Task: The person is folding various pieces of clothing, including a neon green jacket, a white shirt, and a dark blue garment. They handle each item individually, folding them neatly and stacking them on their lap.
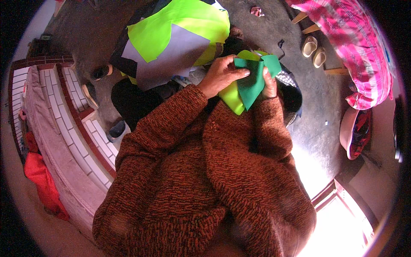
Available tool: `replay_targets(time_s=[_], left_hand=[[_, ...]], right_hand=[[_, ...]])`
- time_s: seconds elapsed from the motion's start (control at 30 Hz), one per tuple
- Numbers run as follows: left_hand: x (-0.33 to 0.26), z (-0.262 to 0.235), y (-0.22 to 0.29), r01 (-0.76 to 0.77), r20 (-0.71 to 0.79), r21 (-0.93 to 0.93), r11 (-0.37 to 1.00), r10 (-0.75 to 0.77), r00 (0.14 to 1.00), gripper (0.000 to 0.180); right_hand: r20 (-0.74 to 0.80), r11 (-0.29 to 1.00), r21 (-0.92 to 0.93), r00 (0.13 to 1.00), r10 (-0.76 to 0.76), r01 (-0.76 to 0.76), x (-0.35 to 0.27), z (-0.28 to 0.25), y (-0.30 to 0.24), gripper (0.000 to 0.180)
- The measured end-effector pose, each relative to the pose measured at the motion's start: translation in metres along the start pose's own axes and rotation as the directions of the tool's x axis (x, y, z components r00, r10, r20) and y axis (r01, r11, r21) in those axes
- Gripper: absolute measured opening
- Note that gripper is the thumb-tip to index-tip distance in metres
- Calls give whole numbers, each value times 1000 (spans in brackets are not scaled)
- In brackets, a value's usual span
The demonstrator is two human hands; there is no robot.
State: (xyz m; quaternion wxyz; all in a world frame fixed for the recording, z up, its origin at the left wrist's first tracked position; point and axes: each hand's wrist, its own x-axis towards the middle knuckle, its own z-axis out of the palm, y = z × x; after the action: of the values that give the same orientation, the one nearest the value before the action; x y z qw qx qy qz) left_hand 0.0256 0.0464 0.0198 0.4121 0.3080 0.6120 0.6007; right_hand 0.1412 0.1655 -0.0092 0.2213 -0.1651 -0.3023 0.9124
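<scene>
My left hand (219, 75) pinches the dark green fabric piece (252, 81), thumb pressed on top; my right hand (269, 85) grips its other edge, fingers closed; lime green fabric (231, 97) lies beneath, above my lap.

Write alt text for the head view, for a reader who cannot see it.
Both hands, left hand and right hand, hold a dark green fabric piece over a lime green piece, above rust-brown knitted sleeves. Lime and grey sheets lie beyond on the dark floor, with pale slippers to the right.
</scene>
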Motion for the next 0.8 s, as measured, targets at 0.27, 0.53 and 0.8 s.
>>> replay_targets(time_s=[0.27,0.53,0.8], left_hand=[[-9,-5,16,-251,179,182,951,219,959,33],[-15,3,17,-461,378,243,853,355,855,28],[-21,11,14,-589,488,451,670,368,792,23]], right_hand=[[-71,992,27,990,125,-123,-2,-18,0,69],[-165,984,86,972,168,-156,-4,3,-15,94],[60,995,-70,995,81,-76,1,-24,-28,108]])
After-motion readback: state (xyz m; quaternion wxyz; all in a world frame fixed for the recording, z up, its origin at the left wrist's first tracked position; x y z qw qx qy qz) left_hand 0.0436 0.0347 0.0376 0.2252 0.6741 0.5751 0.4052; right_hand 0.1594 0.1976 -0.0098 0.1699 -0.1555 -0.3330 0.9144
